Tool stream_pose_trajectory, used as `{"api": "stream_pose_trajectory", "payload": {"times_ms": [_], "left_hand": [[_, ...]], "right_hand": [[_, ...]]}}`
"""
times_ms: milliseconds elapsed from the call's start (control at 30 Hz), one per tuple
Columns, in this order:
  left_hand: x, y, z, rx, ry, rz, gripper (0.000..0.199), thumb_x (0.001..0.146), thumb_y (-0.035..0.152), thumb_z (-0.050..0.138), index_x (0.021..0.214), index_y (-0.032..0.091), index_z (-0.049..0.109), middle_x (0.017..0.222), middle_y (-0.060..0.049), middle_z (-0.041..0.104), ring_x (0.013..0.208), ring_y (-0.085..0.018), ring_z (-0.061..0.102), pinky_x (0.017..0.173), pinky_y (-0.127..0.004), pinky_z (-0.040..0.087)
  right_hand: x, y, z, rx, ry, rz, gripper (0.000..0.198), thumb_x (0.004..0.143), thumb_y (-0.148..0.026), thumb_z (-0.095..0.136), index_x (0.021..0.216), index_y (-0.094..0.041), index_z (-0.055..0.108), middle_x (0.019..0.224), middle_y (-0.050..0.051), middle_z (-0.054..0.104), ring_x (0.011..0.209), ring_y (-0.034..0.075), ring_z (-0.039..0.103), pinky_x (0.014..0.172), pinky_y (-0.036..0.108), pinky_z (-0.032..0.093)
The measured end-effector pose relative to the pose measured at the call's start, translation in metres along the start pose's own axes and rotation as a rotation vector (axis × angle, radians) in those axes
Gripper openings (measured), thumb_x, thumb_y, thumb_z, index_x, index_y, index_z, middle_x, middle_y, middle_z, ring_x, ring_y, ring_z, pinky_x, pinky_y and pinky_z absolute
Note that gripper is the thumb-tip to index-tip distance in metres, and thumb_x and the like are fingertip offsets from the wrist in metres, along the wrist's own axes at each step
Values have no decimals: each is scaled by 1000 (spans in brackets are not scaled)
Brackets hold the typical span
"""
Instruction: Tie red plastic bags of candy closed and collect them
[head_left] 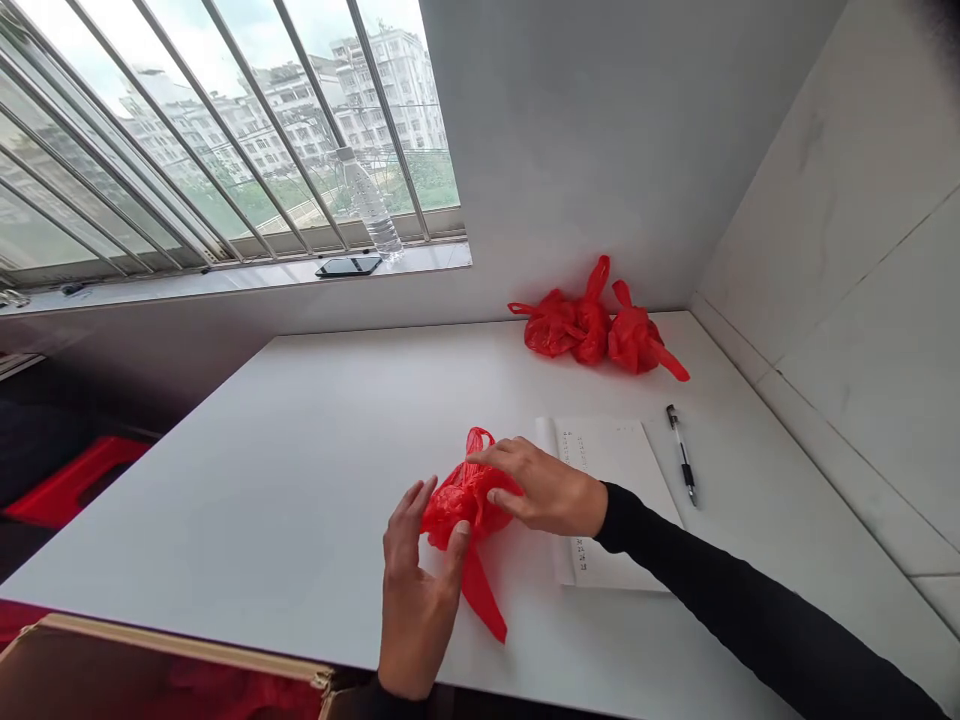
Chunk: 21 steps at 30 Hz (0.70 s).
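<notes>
A tied red plastic bag [457, 498] lies near the front of the white table, one loop pointing up and back and one long handle stretched toward the front edge. My left hand [421, 590] is at its left side, thumb and fingers apart in a wide curve. From the right, my right hand [551, 488] reaches over the bag's upper right part, with fingers extended and thumb apart. Both hands are at the bag's surface without closing round it. What is inside the bag is hidden.
Several tied red bags [592, 325] sit against the wall at the back. A notepad [622, 480] with handwritten marks and a pen [682, 458] lie at right. A cardboard box [187, 648] holding red plastic stands front left. The windowsill bears a phone [349, 266] and a water bottle [371, 212].
</notes>
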<state>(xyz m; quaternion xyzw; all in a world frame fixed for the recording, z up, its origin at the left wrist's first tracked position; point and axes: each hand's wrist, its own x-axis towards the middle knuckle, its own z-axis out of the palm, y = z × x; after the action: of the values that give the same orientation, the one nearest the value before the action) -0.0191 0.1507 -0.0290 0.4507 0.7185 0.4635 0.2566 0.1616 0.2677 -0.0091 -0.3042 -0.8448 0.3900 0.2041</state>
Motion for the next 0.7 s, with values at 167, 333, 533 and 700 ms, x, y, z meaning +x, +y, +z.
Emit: {"api": "stream_pose_trajectory", "payload": {"times_ms": [167, 333, 533, 700], "left_hand": [[6, -8, -6, 123, 27, 39, 31, 86, 56, 66, 96, 28, 74, 120, -7, 67, 119, -31, 58, 103, -51, 46], [6, -3, -12, 181, 13, 118, 34, 90, 53, 62, 114, 30, 68, 131, -6, 65, 127, -30, 55, 110, -53, 40], [9, 0, -2, 193, -93, 153, 26, 86, 53, 66, 96, 31, 74, 116, -2, 73, 126, -30, 57, 107, -49, 46], [13, -11, -23, 172, 22, -37, 37, 90, 60, 57, 101, 27, 68, 109, -6, 74, 108, -34, 67, 87, -54, 56]], "right_hand": [[0, 4, 0, -8, -42, 35, 27, 89, -12, 56, 111, -15, 71, 93, 6, 71, 92, 21, 63, 85, 35, 50], [-1, 5, -17, -8, -59, 38, 23, 88, -13, 56, 106, -15, 71, 94, 5, 71, 86, 18, 63, 77, 30, 48], [-4, 3, -25, -20, -111, 36, 20, 89, -14, 55, 102, -17, 71, 94, 5, 71, 85, 17, 62, 74, 29, 47], [-12, 8, -46, -50, -160, 67, 16, 90, -18, 56, 99, -19, 69, 91, 3, 70, 81, 17, 61, 70, 28, 43]]}}
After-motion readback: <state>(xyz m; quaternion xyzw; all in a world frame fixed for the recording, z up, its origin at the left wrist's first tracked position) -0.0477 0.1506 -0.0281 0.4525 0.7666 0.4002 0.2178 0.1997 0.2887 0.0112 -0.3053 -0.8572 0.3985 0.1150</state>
